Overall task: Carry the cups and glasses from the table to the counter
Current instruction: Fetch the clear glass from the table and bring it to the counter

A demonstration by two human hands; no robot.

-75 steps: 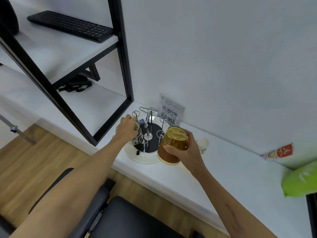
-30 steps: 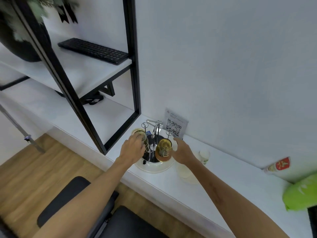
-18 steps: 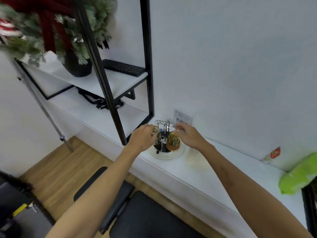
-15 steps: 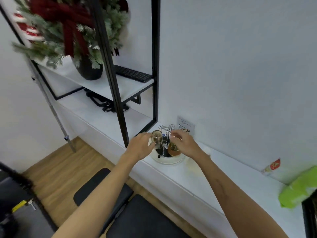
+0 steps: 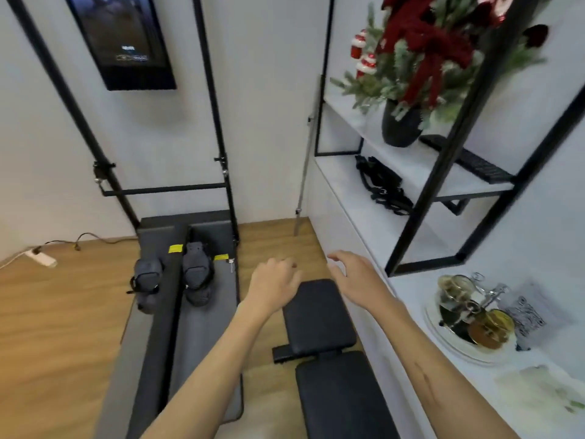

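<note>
An amber glass point(image 5: 491, 326) and a clear glass point(image 5: 452, 288) hang upside down on a wire rack over a round white tray point(image 5: 443, 332) on the white counter point(image 5: 449, 369) at the right. Both hands are away from them, over the floor and a black bench. My left hand point(image 5: 274, 280) holds nothing, its fingers loosely curled. My right hand point(image 5: 354, 275) is empty with fingers spread.
A black padded bench point(image 5: 323, 343) stands below my hands beside the counter. A black exercise machine point(image 5: 186, 280) lies on the wooden floor to the left. A black-framed shelf point(image 5: 443, 172) carries a potted festive plant point(image 5: 408, 74) and a keyboard.
Both hands have let go of the glasses on the rack and pulled back. The view has swung left, away from the counter toward the floor and bench.
</note>
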